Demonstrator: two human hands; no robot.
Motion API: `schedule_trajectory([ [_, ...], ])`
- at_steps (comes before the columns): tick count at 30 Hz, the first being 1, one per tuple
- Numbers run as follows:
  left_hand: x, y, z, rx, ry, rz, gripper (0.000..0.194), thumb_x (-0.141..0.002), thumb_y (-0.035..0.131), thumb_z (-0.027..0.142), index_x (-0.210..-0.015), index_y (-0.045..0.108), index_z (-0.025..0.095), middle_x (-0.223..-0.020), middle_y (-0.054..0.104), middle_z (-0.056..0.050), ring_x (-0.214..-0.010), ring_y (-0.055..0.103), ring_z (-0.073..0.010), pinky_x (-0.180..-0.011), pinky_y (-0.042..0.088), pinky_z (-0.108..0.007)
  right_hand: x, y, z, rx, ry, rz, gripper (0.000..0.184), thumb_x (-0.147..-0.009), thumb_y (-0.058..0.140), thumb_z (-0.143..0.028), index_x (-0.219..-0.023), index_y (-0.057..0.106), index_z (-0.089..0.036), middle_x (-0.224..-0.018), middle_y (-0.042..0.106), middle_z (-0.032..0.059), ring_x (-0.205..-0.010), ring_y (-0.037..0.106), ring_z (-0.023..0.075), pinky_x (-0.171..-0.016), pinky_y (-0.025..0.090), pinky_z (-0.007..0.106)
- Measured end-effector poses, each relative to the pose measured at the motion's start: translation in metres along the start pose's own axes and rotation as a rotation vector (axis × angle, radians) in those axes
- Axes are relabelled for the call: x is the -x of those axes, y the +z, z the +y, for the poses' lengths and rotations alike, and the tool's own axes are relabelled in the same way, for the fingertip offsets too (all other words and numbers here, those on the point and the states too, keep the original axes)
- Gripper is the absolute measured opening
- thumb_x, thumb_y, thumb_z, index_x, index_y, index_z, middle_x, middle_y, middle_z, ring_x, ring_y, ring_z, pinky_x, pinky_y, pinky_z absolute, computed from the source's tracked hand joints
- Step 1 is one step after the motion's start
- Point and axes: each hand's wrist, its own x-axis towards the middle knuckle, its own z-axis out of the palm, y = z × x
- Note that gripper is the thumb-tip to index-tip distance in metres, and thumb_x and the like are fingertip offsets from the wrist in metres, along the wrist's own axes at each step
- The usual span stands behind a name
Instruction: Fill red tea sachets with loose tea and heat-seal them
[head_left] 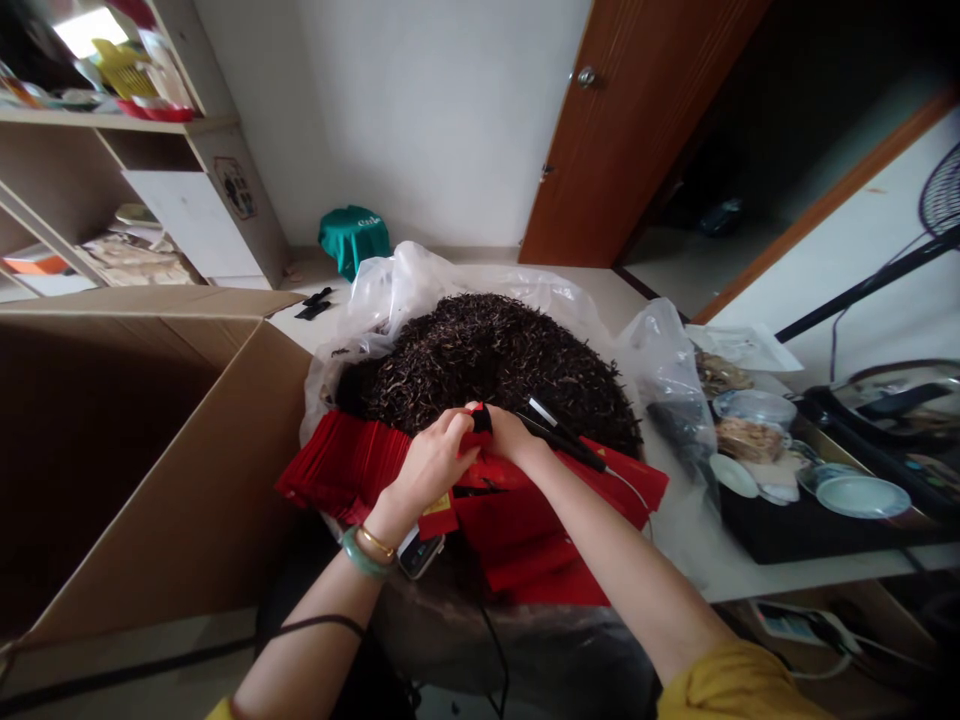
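Note:
My left hand point(437, 452), with a green bangle and a gold one at the wrist, pinches a small red packet point(480, 408). My right hand point(507, 440) is closed on the packet's other side; a small black piece shows between the hands, and I cannot tell what it is. Beyond them lies a big heap of dark dried tea leaves point(480, 345) in a clear plastic bag point(409, 265). By my right wrist rests a black corded tool point(574, 445) with long arms. Red packets stand in a row point(345, 465) to the left; flat red packets point(525, 535) lie under my forearms.
An open cardboard box point(277, 390) stands at the left. Below my left hand is a small scale-like device point(420, 555). Clear tubs point(754, 410) and a pale lid point(862, 495) sit on the right. A green-covered bin point(354, 240) stands by the wall.

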Motion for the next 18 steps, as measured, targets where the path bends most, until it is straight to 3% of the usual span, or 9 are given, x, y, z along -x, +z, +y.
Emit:
schedule_trajectory([
  [10, -0.0004, -0.0017, 0.0021, 0.013, 0.007, -0.005, 0.029, -0.076, 0.067, 0.012, -0.094, 0.046, 0.022, -0.107, 0.062, -0.004, -0.091, 0.066, -0.0205, -0.072, 0.055, -0.031, -0.0071, -0.0076, 0.0011, 0.014, -0.049, -0.044, 0.029, -0.071, 0.064, -0.017, -0.101, 0.064, -0.017, -0.098, 0.072, 0.0087, -0.092, 0.065, 0.0249, -0.073, 0.047, 0.029],
  [18, 0.0004, -0.0007, 0.0009, 0.010, 0.014, -0.007, 0.030, -0.076, 0.068, 0.013, -0.095, 0.046, 0.022, -0.109, 0.062, -0.005, -0.093, 0.066, -0.0211, -0.075, 0.055, -0.032, -0.0061, -0.0005, 0.0039, -0.120, -0.078, 0.016, 0.009, -0.070, 0.061, -0.012, -0.074, 0.069, -0.016, -0.083, 0.074, 0.0051, -0.082, 0.066, 0.0226, -0.069, 0.046, 0.026],
])
